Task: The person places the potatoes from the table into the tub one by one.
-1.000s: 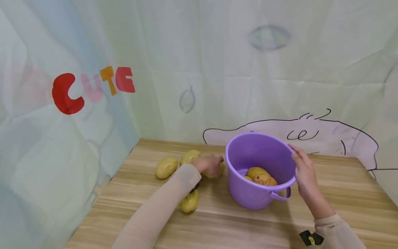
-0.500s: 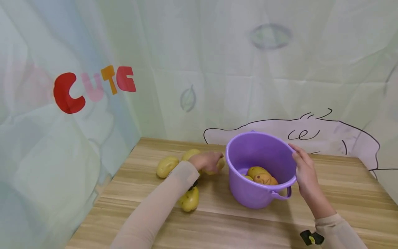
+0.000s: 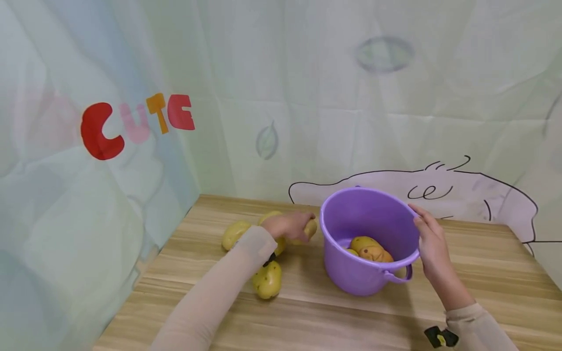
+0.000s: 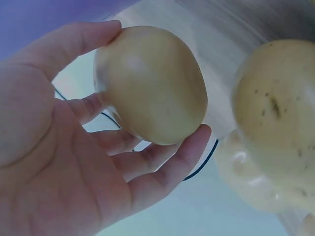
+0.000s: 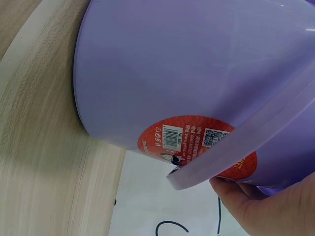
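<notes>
Left hand (image 3: 285, 226) grips potato (image 4: 152, 86), 9 o'clock of bucket (image 3: 355, 273) | right hand (image 3: 432, 245) holds its 3 o'clock side, seemingly steadying it

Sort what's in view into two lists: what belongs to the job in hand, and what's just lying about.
Job, by the look of it:
purple round plastic bucket
yellow oval potato held beside the bucket
yellow and brownish rounded potatoes inside it
loose yellow potatoes outside it

Just around:
pale wood-grain tabletop
pale green creased sheet
red, pink and orange CUTE lettering
</notes>
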A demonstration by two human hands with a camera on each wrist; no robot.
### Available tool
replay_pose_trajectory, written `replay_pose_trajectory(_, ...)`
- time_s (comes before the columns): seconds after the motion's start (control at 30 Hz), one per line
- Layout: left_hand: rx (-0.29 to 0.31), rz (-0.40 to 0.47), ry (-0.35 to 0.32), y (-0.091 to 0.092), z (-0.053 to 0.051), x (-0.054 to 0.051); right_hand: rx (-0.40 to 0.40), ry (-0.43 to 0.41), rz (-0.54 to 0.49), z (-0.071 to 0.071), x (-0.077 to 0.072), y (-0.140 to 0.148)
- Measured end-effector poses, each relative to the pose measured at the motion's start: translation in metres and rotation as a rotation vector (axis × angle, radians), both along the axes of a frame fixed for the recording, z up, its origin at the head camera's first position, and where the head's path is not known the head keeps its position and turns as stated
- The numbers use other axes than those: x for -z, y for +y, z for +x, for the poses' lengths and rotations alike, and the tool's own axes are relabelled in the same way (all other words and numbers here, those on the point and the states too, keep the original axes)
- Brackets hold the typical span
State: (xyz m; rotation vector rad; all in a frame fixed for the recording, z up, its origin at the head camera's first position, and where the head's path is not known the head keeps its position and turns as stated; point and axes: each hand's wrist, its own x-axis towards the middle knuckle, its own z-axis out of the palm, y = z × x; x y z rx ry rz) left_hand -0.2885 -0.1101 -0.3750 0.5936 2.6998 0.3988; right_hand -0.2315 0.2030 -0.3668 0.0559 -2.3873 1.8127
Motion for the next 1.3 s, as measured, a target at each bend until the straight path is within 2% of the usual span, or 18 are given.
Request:
replay_pose_trajectory(0.2, 0.023, 0.035, 0.062, -0.005, 0.0, -0.009, -0.004, 0.012, 0.003, 0.0, 0.0, 0.0)
replay_pose_trajectory(0.57, -0.001, 0.062, 0.075, -0.016, 0.012, -0.033, 0.001, 0.004, 0.023, 0.001, 0.001, 0.002)
replay_pose_trajectory(0.73, -0.006, 0.093, 0.089, -0.02, 0.015, -0.04, 0.001, -0.008, 0.022, 0.001, 0.001, 0.002)
replay_pose_trajectory(0.9, 0.017, 0.116, 0.128, -0.022, 0.015, -0.047, 0.001, -0.013, 0.015, 0.0, 0.001, 0.002)
replay_pose_trajectory(1.07, 0.05, 0.138, 0.182, -0.023, 0.018, -0.06, 0.0, 0.004, 0.03, 0.0, 0.001, 0.001)
replay_pose_trajectory(1.3, 0.057, 0.16, 0.2, -0.022, 0.026, -0.075, 0.008, 0.01, 0.034, 0.0, 0.0, 0.0)
